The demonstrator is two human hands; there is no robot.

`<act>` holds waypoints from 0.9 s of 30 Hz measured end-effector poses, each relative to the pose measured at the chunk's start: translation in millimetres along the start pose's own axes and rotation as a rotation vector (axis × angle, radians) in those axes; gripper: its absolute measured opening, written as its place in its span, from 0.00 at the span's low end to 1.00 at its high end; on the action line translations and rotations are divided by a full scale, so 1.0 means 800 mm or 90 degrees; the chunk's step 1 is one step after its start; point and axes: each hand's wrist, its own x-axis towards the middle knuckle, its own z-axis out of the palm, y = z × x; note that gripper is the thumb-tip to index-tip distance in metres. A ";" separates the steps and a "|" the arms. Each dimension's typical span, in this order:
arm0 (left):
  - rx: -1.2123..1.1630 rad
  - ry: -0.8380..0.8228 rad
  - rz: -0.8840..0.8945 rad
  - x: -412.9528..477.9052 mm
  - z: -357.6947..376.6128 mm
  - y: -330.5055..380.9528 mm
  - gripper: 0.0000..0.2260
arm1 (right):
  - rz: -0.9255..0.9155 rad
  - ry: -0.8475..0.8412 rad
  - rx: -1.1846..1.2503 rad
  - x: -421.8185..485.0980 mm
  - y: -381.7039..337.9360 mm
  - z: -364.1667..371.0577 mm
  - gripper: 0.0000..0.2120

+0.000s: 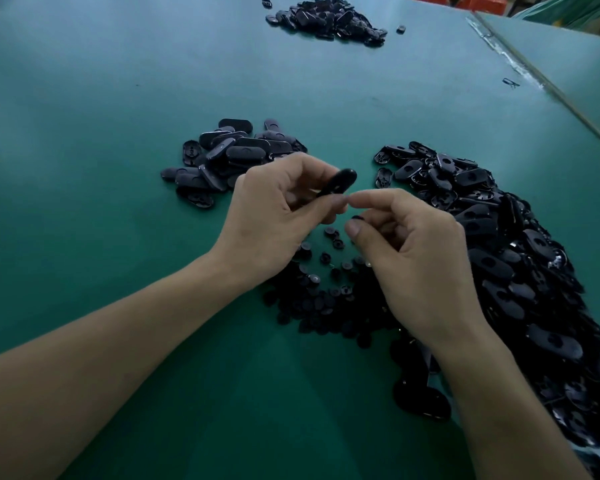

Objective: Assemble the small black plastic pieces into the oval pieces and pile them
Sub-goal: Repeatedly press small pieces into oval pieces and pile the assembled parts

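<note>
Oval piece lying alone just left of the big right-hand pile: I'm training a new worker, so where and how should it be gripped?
Pinch the oval piece across its two long sides, coming from above. It lies flat on the table, hollow side up, just clear of the pile, so both long sides look free for a thumb and a finger.

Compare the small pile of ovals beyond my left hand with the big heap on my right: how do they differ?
The small pile is compact; the big heap is far larger, running toward the near edge. Small pile ovals mostly show smooth faces; many big heap ovals show a dark centre hole. Both are black ovals on the green table.
</note>
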 end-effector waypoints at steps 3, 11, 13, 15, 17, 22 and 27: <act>0.002 0.004 0.003 0.000 0.000 0.001 0.13 | -0.021 0.045 0.004 0.001 0.001 -0.003 0.08; 0.084 -0.020 0.016 -0.004 0.001 0.004 0.15 | -0.038 0.061 -0.011 0.001 0.000 -0.002 0.10; 0.089 -0.020 0.022 -0.005 0.003 0.005 0.11 | -0.029 0.065 -0.015 0.002 0.001 -0.002 0.10; 0.078 -0.018 0.023 -0.006 0.002 0.005 0.09 | -0.025 0.071 -0.020 0.001 0.001 -0.001 0.10; 0.069 -0.022 0.024 -0.006 0.002 0.004 0.09 | -0.023 0.072 -0.010 0.000 -0.001 0.000 0.10; 0.062 -0.031 0.020 -0.006 0.003 0.006 0.08 | -0.009 0.084 0.001 0.001 -0.003 -0.001 0.11; 0.062 -0.055 0.018 -0.006 0.002 0.008 0.09 | 0.002 0.080 -0.022 0.000 -0.005 -0.002 0.09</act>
